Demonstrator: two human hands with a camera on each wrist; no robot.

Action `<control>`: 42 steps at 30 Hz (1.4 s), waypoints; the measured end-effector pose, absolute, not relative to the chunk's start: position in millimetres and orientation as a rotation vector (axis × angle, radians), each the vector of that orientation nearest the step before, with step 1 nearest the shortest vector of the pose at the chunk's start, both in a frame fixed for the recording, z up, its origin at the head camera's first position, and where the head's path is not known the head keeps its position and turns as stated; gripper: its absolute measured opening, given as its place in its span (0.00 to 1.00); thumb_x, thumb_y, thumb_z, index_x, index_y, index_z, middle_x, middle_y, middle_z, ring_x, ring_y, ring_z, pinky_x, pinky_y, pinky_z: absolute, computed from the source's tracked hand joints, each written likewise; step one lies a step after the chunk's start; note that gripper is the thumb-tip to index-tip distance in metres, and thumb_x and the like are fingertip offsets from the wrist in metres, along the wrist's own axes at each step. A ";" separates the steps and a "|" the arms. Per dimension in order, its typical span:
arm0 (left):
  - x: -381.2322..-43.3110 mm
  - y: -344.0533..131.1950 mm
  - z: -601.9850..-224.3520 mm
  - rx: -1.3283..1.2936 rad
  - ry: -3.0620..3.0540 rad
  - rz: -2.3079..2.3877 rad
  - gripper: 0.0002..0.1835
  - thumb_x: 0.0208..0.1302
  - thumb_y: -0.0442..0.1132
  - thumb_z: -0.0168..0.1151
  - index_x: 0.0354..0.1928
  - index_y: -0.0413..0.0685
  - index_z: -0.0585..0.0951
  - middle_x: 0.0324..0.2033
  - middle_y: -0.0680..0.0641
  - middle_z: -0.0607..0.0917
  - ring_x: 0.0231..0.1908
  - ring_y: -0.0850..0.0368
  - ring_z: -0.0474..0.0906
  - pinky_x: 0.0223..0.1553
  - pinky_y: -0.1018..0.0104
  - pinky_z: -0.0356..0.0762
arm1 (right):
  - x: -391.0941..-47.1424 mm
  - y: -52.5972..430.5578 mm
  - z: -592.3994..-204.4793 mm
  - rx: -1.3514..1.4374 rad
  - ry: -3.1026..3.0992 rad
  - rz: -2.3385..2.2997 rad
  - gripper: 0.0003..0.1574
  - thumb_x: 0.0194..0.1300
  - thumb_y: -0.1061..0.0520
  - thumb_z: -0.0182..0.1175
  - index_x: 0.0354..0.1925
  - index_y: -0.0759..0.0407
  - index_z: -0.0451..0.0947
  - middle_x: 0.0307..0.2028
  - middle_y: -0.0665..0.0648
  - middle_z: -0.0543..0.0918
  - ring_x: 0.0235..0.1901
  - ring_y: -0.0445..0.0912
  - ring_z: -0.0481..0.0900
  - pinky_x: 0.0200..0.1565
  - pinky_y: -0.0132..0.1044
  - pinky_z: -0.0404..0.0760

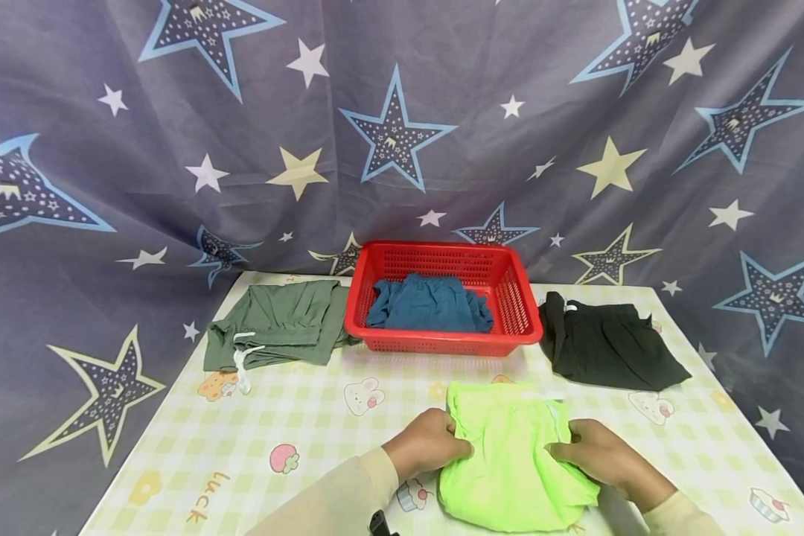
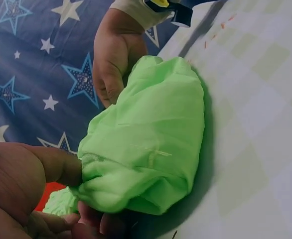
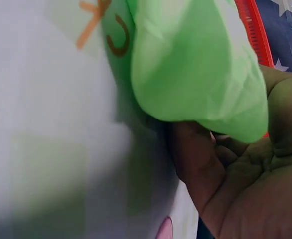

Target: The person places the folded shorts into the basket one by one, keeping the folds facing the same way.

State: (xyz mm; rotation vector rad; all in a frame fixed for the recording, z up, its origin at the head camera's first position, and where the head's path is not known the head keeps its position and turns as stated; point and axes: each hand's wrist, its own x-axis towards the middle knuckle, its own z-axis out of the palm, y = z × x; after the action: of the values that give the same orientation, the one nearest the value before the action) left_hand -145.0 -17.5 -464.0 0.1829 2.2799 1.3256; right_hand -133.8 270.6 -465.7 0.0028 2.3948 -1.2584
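A folded lime-green garment with a gathered waistband, seemingly shorts (image 1: 509, 461), is at the front of the table. My left hand (image 1: 429, 445) grips its left side, thumb on top and fingers beneath. On the opposite side my right hand (image 1: 599, 455) pinches the edge the same way. The left wrist view shows the green bundle (image 2: 146, 134) bulging a little above the cloth, between both hands. In the right wrist view, fingers (image 3: 196, 159) of the right hand reach under the green fabric (image 3: 196, 69), and their tips are hidden.
A red plastic basket (image 1: 442, 342) at the back holds a folded blue garment (image 1: 432, 304). Left of it lies a grey-green garment (image 1: 281, 320) with white drawstrings, right of it a black one (image 1: 610, 342). A star-printed curtain (image 1: 402, 208) hangs behind the checked tablecloth (image 1: 321, 461).
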 end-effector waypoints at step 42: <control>-149.8 -99.7 -462.1 0.082 2.397 1.379 0.30 0.53 0.39 0.63 0.58 0.39 0.66 0.38 0.44 0.78 0.38 0.53 0.76 0.35 0.58 0.74 | -141.5 208.9 -475.1 -0.027 2.355 -1.430 0.40 0.53 0.56 0.68 0.59 0.71 0.64 0.41 0.62 0.82 0.35 0.48 0.82 0.31 0.42 0.80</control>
State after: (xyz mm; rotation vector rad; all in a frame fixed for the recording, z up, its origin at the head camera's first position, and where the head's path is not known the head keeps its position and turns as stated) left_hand -149.8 -99.7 -462.1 0.0823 2.3970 1.3792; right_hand -141.5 208.9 -475.1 -0.0274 2.3547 -1.4302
